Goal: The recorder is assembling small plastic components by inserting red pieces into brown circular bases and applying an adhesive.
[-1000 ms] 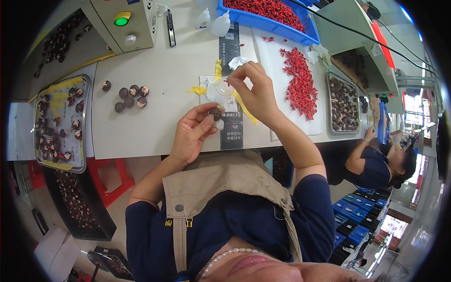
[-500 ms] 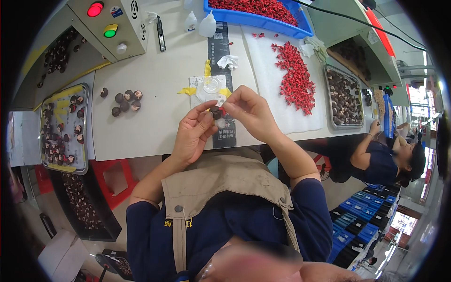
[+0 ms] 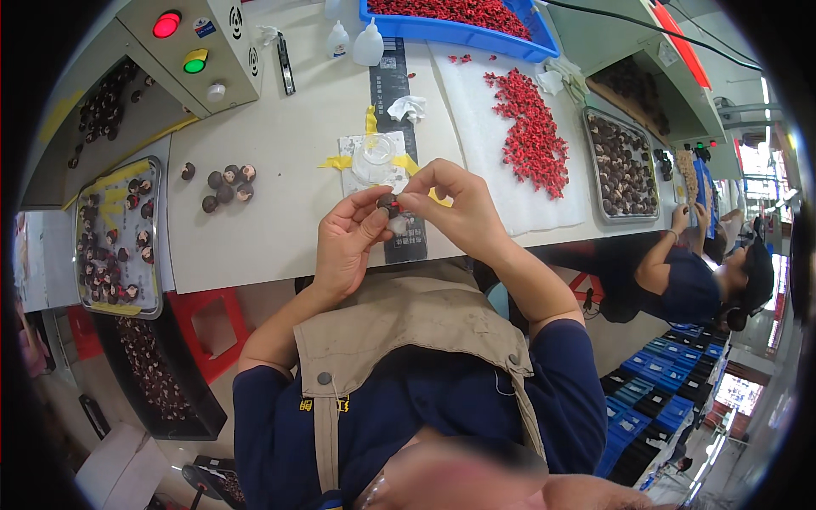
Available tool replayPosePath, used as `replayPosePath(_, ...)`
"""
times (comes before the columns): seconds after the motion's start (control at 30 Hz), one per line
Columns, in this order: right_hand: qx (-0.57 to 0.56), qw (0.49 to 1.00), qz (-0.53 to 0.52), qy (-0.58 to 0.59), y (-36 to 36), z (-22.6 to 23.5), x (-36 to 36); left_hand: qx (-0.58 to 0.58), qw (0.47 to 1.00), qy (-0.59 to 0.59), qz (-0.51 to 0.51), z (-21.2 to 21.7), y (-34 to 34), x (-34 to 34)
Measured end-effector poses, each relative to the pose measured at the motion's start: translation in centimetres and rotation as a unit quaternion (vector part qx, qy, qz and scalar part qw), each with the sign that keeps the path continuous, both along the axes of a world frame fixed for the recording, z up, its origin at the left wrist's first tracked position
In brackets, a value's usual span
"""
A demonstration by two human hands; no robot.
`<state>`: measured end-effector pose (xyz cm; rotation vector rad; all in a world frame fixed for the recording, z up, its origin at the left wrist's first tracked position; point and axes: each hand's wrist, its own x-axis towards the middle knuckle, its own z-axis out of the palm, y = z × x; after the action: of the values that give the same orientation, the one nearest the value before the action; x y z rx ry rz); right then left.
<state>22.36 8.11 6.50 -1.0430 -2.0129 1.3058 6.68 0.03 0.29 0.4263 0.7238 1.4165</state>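
Note:
My left hand (image 3: 347,242) grips a small dark-brown doll-head-like ball (image 3: 388,204) between thumb and fingers, just above the table's near edge. A bit of red shows on the ball's right side. My right hand (image 3: 466,208) is closed in a pinch touching that side; whatever lies between its fingertips is too small to make out. A whitish, translucent lump (image 3: 398,224) shows just below the ball. Beyond my hands a clear round dish (image 3: 374,155) sits on a white square plate (image 3: 348,182) fixed with yellow tape.
Several brown balls (image 3: 224,193) lie to the left, near a metal tray (image 3: 158,289) of more. To the right, small red pieces (image 3: 531,140) cover a white sheet (image 3: 459,93), with another filled tray (image 3: 605,219) beyond. A blue bin (image 3: 459,36) and white bottles (image 3: 368,47) stand behind.
The ball has turned slightly in my left hand, and less red shows beside it. My right fingertips remain against it, shifted slightly left. The whole view has shifted a little.

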Motion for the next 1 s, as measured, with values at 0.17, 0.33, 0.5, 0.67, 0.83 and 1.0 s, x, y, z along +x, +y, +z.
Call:
replayPosePath(0.17,0.039,0.999,-0.008,0.022,-0.3,0.5,0.2,0.021,0.999,0.034,0.014,0.4,0.2,0.3)
replayPosePath(0.33,0.083,0.996,0.02,0.04,-0.4,-0.2,0.8,0.058,0.989,0.131,0.025,0.9,0.8,0.4)
replayPosePath(0.5,0.077,0.995,0.029,0.055,-0.7,-1.1,1.3,0.071,0.975,0.209,-0.006,1.6,0.8,0.3)
replayPosePath(0.67,0.034,0.993,-0.021,0.115,-0.9,-1.9,1.7,0.074,0.98,0.183,-0.011,1.0,1.7,0.9)
replayPosePath(0.83,-0.129,0.963,-0.064,0.23,-1.2,-2.8,2.1,0.081,0.987,0.139,0.008,1.3,1.9,1.8)
replayPosePath(1.0,-0.096,0.967,-0.077,0.224,-1.5,-3.2,2.1,0.1,0.978,0.184,0.02,1.3,1.8,2.0)
